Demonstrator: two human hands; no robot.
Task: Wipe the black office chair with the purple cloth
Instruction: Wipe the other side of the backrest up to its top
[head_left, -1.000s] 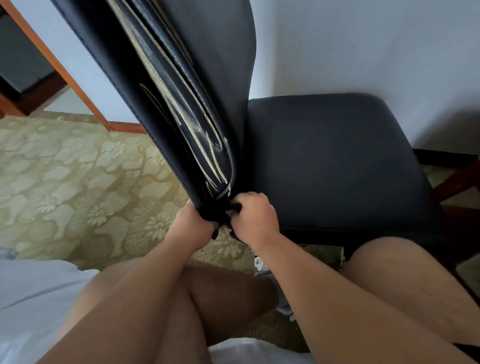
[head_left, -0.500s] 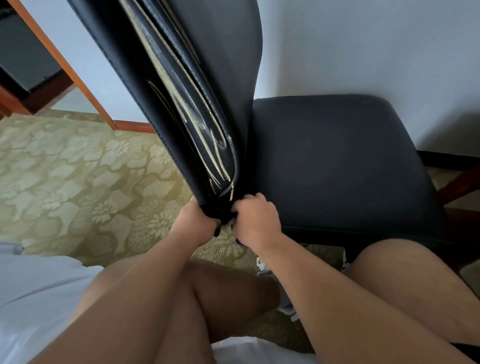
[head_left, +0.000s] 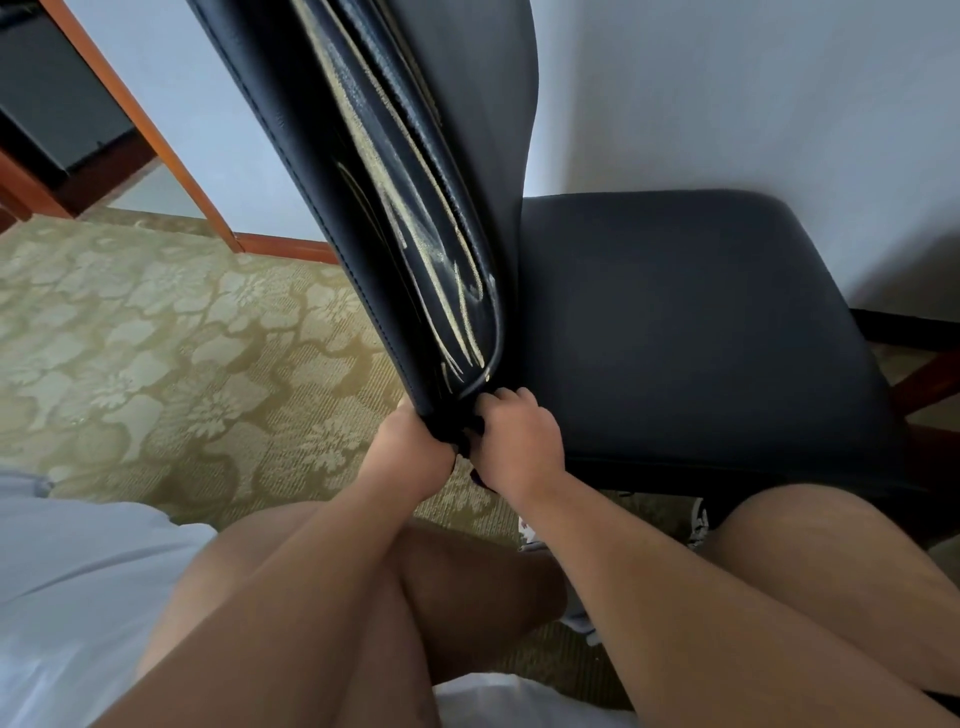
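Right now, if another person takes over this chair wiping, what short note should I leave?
Left hand grips the lower end of the black office chair's backrest.
Right hand, beside it, curls on the purple cloth; only a dark bit of it shows.
Done: cannot tell.
Pale streaks show on the glossy back panel.
Left: likely that panel, then the seat.

Bare forearms (head_left: 322, 587) end in the left hand (head_left: 410, 452) and right hand (head_left: 519, 447). Behind the grip, a white garment (head_left: 78, 597) sits beside bare knees (head_left: 805, 545). Just below the grip shows a white patterned shoe (head_left: 530, 535).
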